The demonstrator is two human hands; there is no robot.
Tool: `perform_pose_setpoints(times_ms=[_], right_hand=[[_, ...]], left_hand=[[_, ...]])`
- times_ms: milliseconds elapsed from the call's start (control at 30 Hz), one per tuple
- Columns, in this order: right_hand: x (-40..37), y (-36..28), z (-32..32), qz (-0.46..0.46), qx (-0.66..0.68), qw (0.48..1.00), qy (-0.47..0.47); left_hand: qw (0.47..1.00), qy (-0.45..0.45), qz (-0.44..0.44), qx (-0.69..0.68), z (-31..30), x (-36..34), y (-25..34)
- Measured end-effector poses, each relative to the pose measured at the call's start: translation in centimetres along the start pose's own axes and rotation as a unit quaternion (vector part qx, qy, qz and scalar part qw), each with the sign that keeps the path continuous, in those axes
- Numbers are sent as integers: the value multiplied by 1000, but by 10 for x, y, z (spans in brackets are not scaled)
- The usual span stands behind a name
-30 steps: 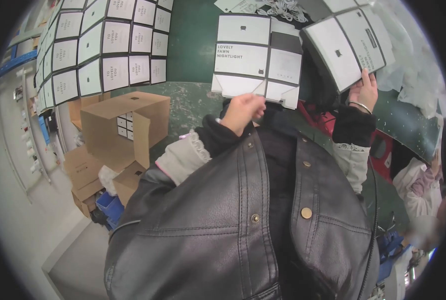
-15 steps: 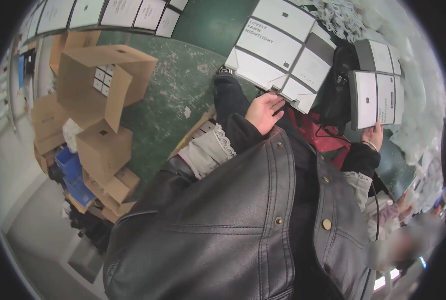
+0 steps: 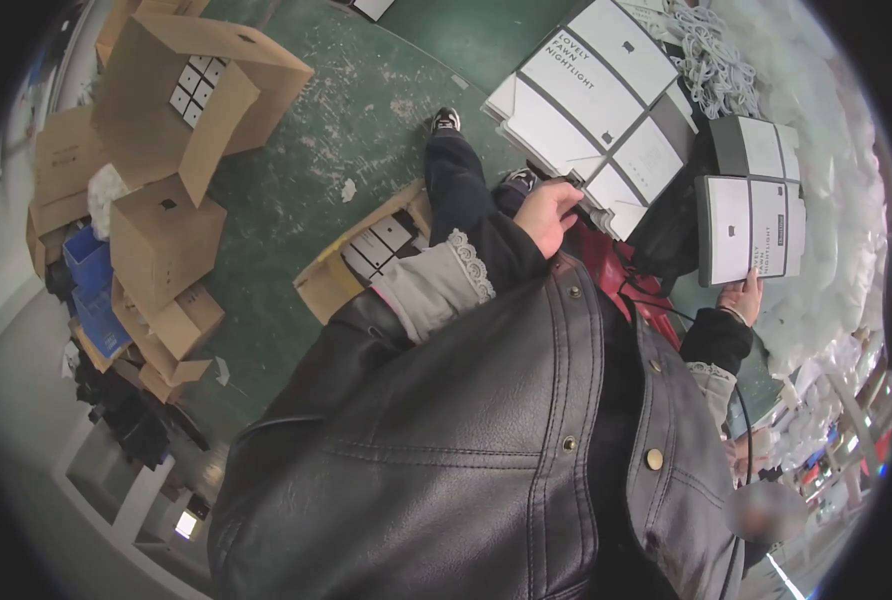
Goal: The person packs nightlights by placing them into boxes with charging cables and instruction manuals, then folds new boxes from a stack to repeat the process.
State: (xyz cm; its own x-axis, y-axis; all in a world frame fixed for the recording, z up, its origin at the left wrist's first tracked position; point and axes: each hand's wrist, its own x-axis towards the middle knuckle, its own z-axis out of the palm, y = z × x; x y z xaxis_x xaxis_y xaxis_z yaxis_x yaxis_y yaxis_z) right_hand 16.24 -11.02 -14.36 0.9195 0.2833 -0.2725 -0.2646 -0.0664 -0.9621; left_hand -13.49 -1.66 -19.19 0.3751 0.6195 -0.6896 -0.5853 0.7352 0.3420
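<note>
My left hand (image 3: 549,217), in a dark cuff with lace trim, is at the lower edge of a stack of flat white-and-grey box blanks (image 3: 591,80) printed "LOVELY FAWN NIGHTLIGHT". Its fingers are slightly bent, with the thumb apart, and touch or nearly touch the stack's edge. On the right, my right hand (image 3: 741,297) grips the lower edge of another printed box blank (image 3: 731,230). The fingers beneath that blank are partly hidden. Between the two lies a dark, bulky thing (image 3: 671,225), with red material (image 3: 616,265) below it.
Bundled white cables (image 3: 711,65) lie behind the blanks. Clear plastic bags (image 3: 836,200) line the right side. At left stand open cardboard cartons (image 3: 181,100) and blue bins (image 3: 91,275). Another carton (image 3: 326,275) with small white boxes is by my leg. The green floor (image 3: 296,130) is scuffed.
The view has shifted, showing more floor and the carton by my leg. My left fingers are more bent at the stack's edge. My right hand still holds its blank.
</note>
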Motion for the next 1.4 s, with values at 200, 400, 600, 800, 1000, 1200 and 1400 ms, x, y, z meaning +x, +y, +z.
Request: perform_pose_setpoints(times_ms=[200, 400, 600, 800, 1000, 1200, 1400], right_hand=[[6, 4, -5, -5, 67, 998, 9], [6, 5, -21, 5, 77, 997, 26], [21, 19, -30, 44, 132, 984, 112], [18, 25, -30, -2, 178, 982, 59], [7, 19, -18, 8, 226, 973, 45], [0, 34, -8, 24, 269, 962, 28], [-7, 33, -5, 8, 206, 978, 41]], left_hand=[[997, -80, -4, -19, 12, 12, -3], [997, -44, 50, -28, 38, 32, -9], [998, 9, 62, -4, 63, 21, 10], [992, -70, 100, 19, 70, -4, 49], [962, -272, 19, -9, 62, -78, 123], [932, -276, 210, 106, 77, -133, 190], [909, -293, 244, 166, 68, -143, 232]])
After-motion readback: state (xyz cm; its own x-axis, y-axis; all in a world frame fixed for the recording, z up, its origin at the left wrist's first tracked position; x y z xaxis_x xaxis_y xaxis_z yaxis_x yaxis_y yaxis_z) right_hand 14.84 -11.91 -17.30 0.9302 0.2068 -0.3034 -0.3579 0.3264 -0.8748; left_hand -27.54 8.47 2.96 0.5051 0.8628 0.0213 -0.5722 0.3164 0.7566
